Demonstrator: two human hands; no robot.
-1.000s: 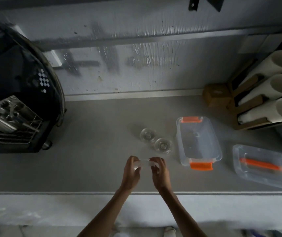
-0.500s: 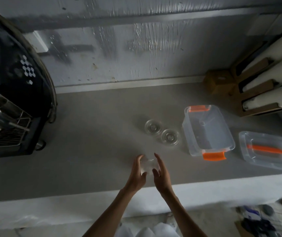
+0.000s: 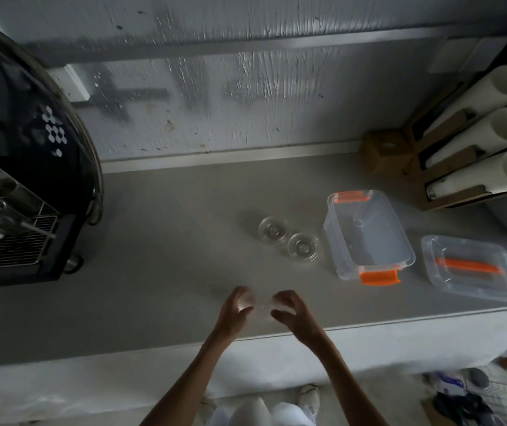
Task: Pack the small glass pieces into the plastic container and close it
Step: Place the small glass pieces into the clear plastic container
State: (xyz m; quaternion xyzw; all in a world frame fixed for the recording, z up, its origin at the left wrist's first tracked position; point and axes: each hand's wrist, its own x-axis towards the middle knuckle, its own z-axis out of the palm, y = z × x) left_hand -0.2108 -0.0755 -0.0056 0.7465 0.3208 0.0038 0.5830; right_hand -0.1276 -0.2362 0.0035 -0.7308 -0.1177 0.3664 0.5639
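Both hands meet over the counter's front part, fingers curled around a small clear glass piece (image 3: 261, 308) held between them. My left hand (image 3: 236, 310) grips its left end and my right hand (image 3: 289, 312) its right end; the glass is blurred and partly hidden by the fingers. Two more round glass pieces (image 3: 273, 229) (image 3: 303, 248) sit side by side on the counter, beyond the hands. To their right stands the open clear plastic container (image 3: 335, 241) with orange clips. Its clear lid (image 3: 430, 256) with an orange handle lies flat further right.
A black coffee machine (image 3: 25, 167) with a metal drip grate fills the left side. Three white tubes in a cardboard holder (image 3: 473, 155) stand at the back right beside a small brown box (image 3: 383, 155). The counter's front edge (image 3: 154, 348) runs just under my wrists.
My hands, close together on the glass piece half a second ago, have spread slightly apart, with fingers curled more. The view has shifted a little; the other pieces, container and lid have not moved.
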